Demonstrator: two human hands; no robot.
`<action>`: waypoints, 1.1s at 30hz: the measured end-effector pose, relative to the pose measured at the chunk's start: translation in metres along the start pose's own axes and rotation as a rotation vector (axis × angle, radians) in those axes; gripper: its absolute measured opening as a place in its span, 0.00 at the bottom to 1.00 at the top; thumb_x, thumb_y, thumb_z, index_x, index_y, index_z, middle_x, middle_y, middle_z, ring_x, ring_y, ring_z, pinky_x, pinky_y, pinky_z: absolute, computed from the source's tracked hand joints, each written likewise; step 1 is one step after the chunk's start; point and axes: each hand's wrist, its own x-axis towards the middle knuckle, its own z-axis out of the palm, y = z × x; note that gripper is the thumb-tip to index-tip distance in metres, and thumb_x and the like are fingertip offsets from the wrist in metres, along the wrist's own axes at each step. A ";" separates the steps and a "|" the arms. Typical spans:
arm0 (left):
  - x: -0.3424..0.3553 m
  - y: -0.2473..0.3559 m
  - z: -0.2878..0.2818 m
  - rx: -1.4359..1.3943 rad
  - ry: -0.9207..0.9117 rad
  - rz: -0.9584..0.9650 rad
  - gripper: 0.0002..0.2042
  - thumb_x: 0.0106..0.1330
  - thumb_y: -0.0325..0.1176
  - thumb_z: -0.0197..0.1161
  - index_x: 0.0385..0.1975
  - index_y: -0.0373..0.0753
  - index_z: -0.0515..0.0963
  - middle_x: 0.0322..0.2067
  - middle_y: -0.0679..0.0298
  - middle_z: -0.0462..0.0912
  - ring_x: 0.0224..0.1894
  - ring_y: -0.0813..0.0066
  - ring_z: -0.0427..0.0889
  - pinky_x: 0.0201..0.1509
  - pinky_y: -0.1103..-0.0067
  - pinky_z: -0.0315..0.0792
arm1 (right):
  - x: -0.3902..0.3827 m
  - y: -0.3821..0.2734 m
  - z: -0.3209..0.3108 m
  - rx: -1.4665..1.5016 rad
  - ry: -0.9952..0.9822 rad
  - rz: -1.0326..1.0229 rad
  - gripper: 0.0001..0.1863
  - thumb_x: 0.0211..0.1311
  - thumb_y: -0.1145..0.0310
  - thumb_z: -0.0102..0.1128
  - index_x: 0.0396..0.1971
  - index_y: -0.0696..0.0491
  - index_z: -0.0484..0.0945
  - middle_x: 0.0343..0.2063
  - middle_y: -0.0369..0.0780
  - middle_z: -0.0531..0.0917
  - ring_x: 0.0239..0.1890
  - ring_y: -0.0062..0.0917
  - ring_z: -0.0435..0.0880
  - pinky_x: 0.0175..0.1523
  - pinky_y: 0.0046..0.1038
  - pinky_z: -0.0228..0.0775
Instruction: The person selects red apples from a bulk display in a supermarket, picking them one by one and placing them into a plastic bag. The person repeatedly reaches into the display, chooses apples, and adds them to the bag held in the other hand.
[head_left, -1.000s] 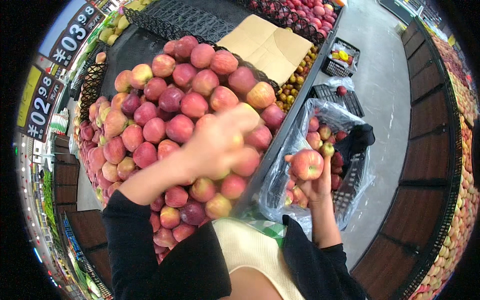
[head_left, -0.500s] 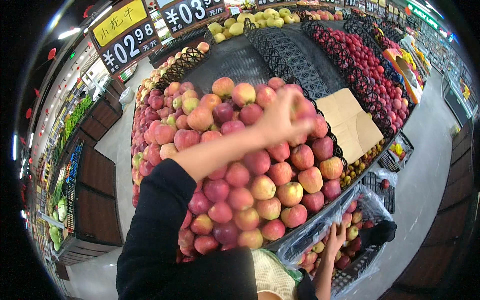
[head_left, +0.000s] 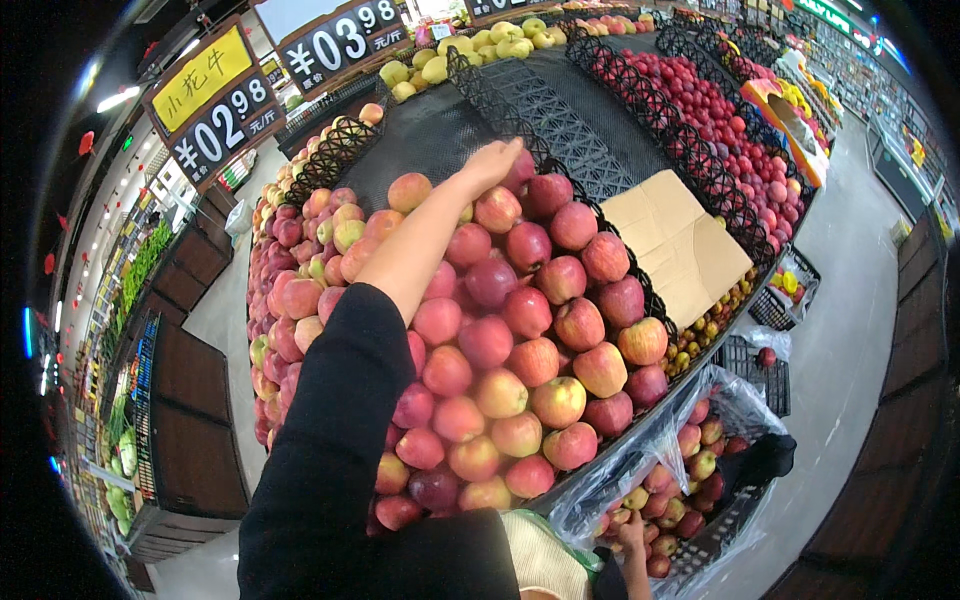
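Note:
Red and yellow apples [head_left: 485, 341] are heaped in a large sloping pile in front of me. My left arm stretches across it, and my left hand [head_left: 489, 167] is at the pile's far edge. Its fingers are curled over a red apple [head_left: 519, 173], which the hand partly covers. Low on the right, my right hand [head_left: 631, 537] is down in a black crate [head_left: 706, 558] lined with clear plastic. Its fingers are closed at an apple [head_left: 618, 518] among several others; the grip is partly hidden.
Black mesh dividers [head_left: 640, 110] separate the pile from dark red fruit [head_left: 690, 130]. A cardboard sheet [head_left: 676, 245] lies right of the apples, over small brownish fruit. Price signs [head_left: 215, 100] hang at upper left. Another black crate [head_left: 757, 372] stands on the floor at right.
My left hand has moved left and away from me, from the pile's right side to its far edge. My right hand has gone lower and nearer in the crate, its fingers now closed.

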 end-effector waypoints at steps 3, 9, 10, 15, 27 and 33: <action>-0.028 -0.044 -0.004 -0.098 0.188 0.039 0.34 0.77 0.57 0.38 0.53 0.27 0.77 0.52 0.42 0.81 0.59 0.47 0.77 0.66 0.67 0.65 | -0.027 -0.100 0.021 0.321 -0.006 0.319 0.15 0.57 0.73 0.64 0.44 0.56 0.75 0.29 0.36 0.81 0.27 0.20 0.78 0.32 0.24 0.73; -0.011 -0.018 0.001 -0.463 0.302 -0.093 0.33 0.77 0.56 0.39 0.54 0.26 0.75 0.57 0.45 0.78 0.61 0.57 0.74 0.65 0.68 0.64 | -0.020 -0.056 0.009 -0.015 0.278 0.252 0.15 0.53 0.72 0.73 0.38 0.61 0.79 0.26 0.34 0.81 0.25 0.20 0.80 0.28 0.26 0.72; -0.013 -0.015 -0.002 -0.448 0.364 -0.123 0.33 0.77 0.56 0.40 0.54 0.26 0.75 0.58 0.45 0.78 0.62 0.56 0.74 0.66 0.67 0.63 | -0.019 -0.065 0.010 0.157 0.202 0.176 0.15 0.53 0.73 0.72 0.39 0.61 0.79 0.26 0.35 0.81 0.25 0.22 0.81 0.28 0.27 0.73; -0.118 0.047 0.003 -0.453 0.154 0.313 0.17 0.75 0.35 0.56 0.57 0.31 0.74 0.48 0.57 0.82 0.52 0.69 0.79 0.61 0.74 0.71 | -0.083 -0.214 0.000 0.777 0.059 0.057 0.26 0.64 0.69 0.62 0.62 0.56 0.70 0.52 0.42 0.81 0.49 0.32 0.84 0.45 0.34 0.83; -0.303 0.164 0.051 -0.348 -0.667 0.865 0.36 0.50 0.38 0.77 0.60 0.38 0.70 0.59 0.47 0.71 0.64 0.52 0.71 0.68 0.62 0.66 | -0.142 -0.470 0.105 0.668 -0.177 -0.643 0.38 0.65 0.60 0.68 0.67 0.63 0.62 0.63 0.44 0.71 0.66 0.30 0.70 0.70 0.35 0.63; -0.231 0.116 0.017 -0.717 -0.431 0.318 0.23 0.59 0.40 0.74 0.49 0.38 0.73 0.51 0.63 0.80 0.53 0.78 0.77 0.59 0.73 0.73 | -0.094 -0.417 0.076 0.570 0.053 -0.445 0.22 0.77 0.62 0.51 0.61 0.60 0.69 0.57 0.44 0.77 0.53 0.32 0.81 0.50 0.28 0.79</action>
